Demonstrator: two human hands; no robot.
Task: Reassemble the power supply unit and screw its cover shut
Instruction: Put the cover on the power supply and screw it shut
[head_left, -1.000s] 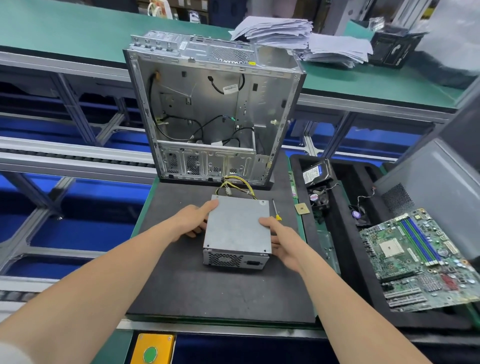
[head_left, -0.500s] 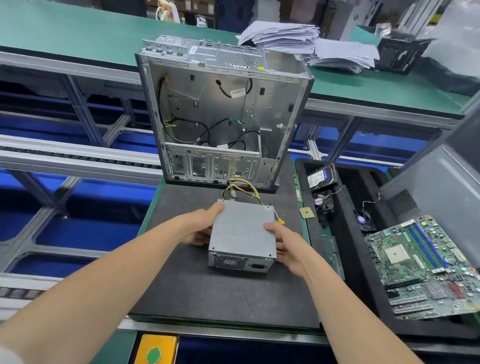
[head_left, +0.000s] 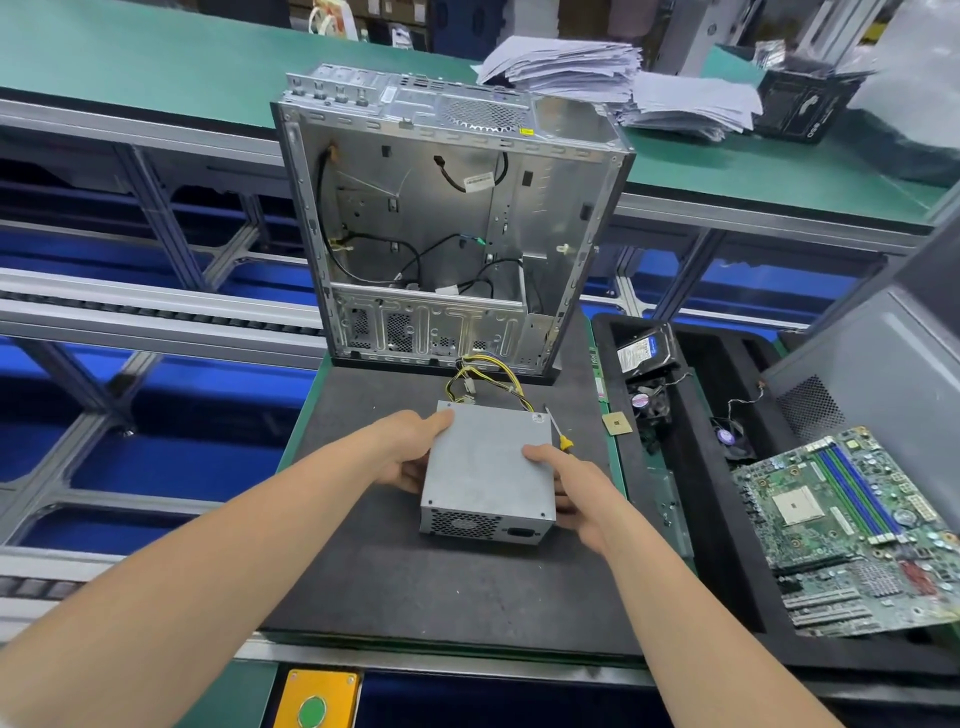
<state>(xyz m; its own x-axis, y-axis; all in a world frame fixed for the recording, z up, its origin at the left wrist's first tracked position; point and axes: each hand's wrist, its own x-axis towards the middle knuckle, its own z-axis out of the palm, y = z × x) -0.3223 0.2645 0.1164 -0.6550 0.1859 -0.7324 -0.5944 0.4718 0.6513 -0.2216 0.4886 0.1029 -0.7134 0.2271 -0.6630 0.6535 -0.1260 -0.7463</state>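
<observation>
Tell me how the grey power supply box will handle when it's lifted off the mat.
The power supply is a sheet-metal box, so probably rigid and heavy for its size; the left hand and right hand both hold its sides. Its smooth faces may slip. The wires at its far end look floppy and would likely trail.

Both my bare forearms reach fwd, converging. L hand grips left side of grey metal power supply box, thumb on top; R hand clasps right side, thumb on top.
</observation>
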